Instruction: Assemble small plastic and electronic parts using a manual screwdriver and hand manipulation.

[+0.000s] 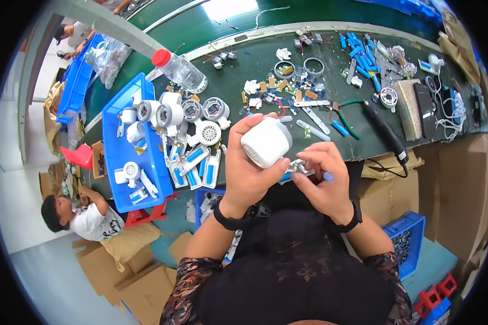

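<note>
My left hand [243, 176] is closed around a white rounded fan housing [265, 143] with a grey rim, held up in front of the bench edge. Right beside it, my right hand [331, 187] pinches a small white part with some blue on it [297, 168]. Its fingers partly cover that part, and whether it joins the housing I cannot tell. To the left of my hands lie several white fan heads [207, 132] and open white handles with blue batteries [194, 157]. Beyond the hands are small circuit boards [276, 84] and two grey rings [313, 66].
A blue tray [114, 179] with fan parts stands left, near a red-lidded jar [185, 73]. Green-handled pliers [346, 119], a black electric screwdriver [384, 127] and loose blue batteries [363, 54] lie right. Below are a blue bin [412, 254] and cardboard. Another person [89, 219] is at left.
</note>
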Available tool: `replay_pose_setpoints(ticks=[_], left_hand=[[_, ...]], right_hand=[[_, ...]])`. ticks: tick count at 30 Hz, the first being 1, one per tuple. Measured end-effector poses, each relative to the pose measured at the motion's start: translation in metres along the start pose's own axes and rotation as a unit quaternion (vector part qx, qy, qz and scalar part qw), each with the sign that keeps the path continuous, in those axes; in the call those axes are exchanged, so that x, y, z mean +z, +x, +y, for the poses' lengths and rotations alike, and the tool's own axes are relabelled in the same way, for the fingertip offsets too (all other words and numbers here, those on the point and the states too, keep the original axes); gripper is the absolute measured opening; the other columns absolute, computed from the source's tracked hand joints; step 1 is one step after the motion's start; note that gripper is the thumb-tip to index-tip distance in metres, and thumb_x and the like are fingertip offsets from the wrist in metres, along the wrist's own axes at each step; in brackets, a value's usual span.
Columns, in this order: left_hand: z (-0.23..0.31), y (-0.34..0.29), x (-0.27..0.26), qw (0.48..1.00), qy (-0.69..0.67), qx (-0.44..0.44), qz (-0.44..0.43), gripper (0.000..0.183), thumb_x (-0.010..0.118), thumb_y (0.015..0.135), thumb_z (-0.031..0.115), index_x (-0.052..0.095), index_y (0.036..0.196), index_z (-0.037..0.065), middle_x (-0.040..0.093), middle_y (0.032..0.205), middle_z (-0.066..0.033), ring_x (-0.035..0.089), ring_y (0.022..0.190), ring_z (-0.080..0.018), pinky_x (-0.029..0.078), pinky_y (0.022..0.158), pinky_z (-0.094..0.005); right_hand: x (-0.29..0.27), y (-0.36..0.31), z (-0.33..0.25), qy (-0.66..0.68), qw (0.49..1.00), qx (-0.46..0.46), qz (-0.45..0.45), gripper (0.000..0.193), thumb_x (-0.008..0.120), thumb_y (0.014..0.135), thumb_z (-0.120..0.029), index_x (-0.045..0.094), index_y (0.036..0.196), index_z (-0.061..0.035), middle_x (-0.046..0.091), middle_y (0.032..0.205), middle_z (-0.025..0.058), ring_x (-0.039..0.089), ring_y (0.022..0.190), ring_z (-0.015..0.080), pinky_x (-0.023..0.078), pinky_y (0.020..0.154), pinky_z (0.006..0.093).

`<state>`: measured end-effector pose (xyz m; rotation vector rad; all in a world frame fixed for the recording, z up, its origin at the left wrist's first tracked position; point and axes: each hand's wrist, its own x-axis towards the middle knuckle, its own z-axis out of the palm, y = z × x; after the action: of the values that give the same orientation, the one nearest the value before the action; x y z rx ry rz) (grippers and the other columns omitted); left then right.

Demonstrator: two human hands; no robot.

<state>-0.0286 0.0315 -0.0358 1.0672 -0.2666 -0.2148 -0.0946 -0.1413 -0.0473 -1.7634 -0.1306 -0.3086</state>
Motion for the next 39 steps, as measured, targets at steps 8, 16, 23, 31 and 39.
replay_pose_setpoints(ticks=[8, 16, 23, 31, 39], left_hand=[[0.008, 0.007, 0.004, 0.902, 0.414, 0.116, 0.042, 0.069, 0.091, 0.066, 0.011, 0.058, 0.126, 0.002, 0.061, 0.116, -0.0102, 0.062, 0.104, -0.0202, 0.052, 0.088, -0.0325], [0.007, 0.001, 0.017, 0.946, 0.319, 0.018, 0.057, 0.063, 0.089, 0.065, 0.011, 0.061, 0.122, 0.006, 0.058, 0.117, -0.0122, 0.057, 0.107, -0.0267, 0.049, 0.091, -0.0372], [0.013, 0.001, 0.017, 0.915, 0.397, 0.045, 0.051, 0.062, 0.089, 0.066, 0.012, 0.060, 0.121, 0.004, 0.059, 0.119, -0.0131, 0.055, 0.114, -0.0294, 0.048, 0.094, -0.0392], [0.009, 0.000, 0.017, 0.926, 0.374, 0.017, 0.043, 0.063, 0.088, 0.067, 0.013, 0.060, 0.123, 0.003, 0.059, 0.118, -0.0138, 0.058, 0.111, -0.0298, 0.049, 0.094, -0.0389], [0.009, -0.001, 0.015, 0.922, 0.385, 0.024, 0.039, 0.065, 0.089, 0.067, 0.012, 0.058, 0.123, 0.003, 0.059, 0.117, -0.0138, 0.059, 0.109, -0.0304, 0.049, 0.093, -0.0391]], right_hand=[[-0.041, 0.003, -0.017, 0.189, 0.977, 0.068, 0.077, 0.043, 0.040, 0.106, -0.036, 0.060, 0.098, 0.0012, 0.054, 0.099, 0.0111, 0.052, 0.081, 0.0169, 0.042, 0.074, 0.0284], [-0.033, 0.015, -0.047, 0.165, 0.986, 0.008, 0.024, 0.016, 0.059, 0.102, -0.016, 0.059, 0.101, 0.0000, 0.067, 0.093, 0.0090, 0.061, 0.078, 0.0108, 0.050, 0.070, 0.0276], [-0.030, 0.029, -0.045, -0.018, 0.993, -0.113, 0.001, 0.012, 0.073, 0.092, -0.012, 0.068, 0.092, -0.0014, 0.071, 0.085, 0.0100, 0.065, 0.070, 0.0202, 0.050, 0.064, 0.0298], [-0.026, 0.029, -0.050, -0.024, 0.997, -0.077, -0.002, 0.014, 0.077, 0.090, -0.014, 0.069, 0.091, -0.0027, 0.071, 0.081, 0.0085, 0.065, 0.069, 0.0217, 0.049, 0.063, 0.0309], [-0.028, 0.036, -0.056, -0.071, 0.993, -0.098, 0.006, 0.011, 0.079, 0.086, -0.010, 0.070, 0.089, -0.0038, 0.071, 0.080, 0.0083, 0.066, 0.069, 0.0232, 0.049, 0.063, 0.0319]])
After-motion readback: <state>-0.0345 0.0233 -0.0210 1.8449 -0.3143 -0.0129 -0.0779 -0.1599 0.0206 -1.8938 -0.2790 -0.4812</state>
